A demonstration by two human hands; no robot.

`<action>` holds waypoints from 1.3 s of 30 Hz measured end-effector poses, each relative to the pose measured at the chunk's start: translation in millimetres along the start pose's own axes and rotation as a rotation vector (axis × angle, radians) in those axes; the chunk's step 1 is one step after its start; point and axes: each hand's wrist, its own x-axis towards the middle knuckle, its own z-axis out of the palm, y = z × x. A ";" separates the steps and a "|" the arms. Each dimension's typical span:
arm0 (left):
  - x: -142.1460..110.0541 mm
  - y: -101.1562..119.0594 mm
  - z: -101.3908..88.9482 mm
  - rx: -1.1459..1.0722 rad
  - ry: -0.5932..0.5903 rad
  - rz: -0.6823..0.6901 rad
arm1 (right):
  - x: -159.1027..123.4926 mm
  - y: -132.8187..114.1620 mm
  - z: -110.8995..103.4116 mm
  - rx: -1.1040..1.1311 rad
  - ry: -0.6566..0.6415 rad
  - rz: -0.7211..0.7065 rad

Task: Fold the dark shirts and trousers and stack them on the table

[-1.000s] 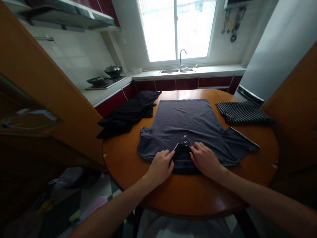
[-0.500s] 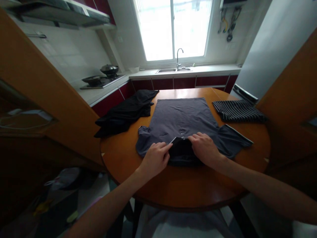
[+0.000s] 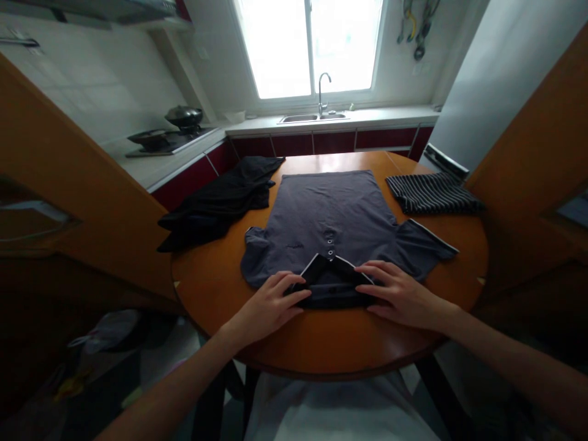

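Observation:
A dark grey polo shirt (image 3: 331, 202) lies spread front up on the round wooden table (image 3: 331, 349), its hem toward the window and its collar toward me. The black collar (image 3: 337, 269) has white edging and lies turned down in two points below the buttons. My left hand (image 3: 275, 300) rests on the collar's left side, fingers spread. On its right side lies my right hand (image 3: 395, 291), fingers also apart and flat. Both sleeves stick out sideways; the left one looks bunched.
Black clothing (image 3: 225, 199) lies crumpled at the table's left edge. A striped folded garment (image 3: 434, 193) lies at the far right. Beyond are a counter with a sink (image 3: 315, 117), and a stove with a pan (image 3: 184, 116). Wooden door panels flank the table.
Both hands have let go of the collar's points and moved apart, now lying on its sides. The collar is spread into two flat points. The view has tilted down slightly.

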 end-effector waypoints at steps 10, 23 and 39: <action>10.6 -0.2 -4.4 -0.081 0.098 0.009 | 6.6 -4.9 3.6 -0.196 -0.012 -0.035; 23.9 -7.7 -14.7 -0.076 -0.117 0.097 | 9.3 5.6 3.9 -0.074 0.066 -0.170; 17.4 4.3 1.4 0.006 -0.052 0.069 | 5.4 1.2 12.7 -0.048 0.007 -0.158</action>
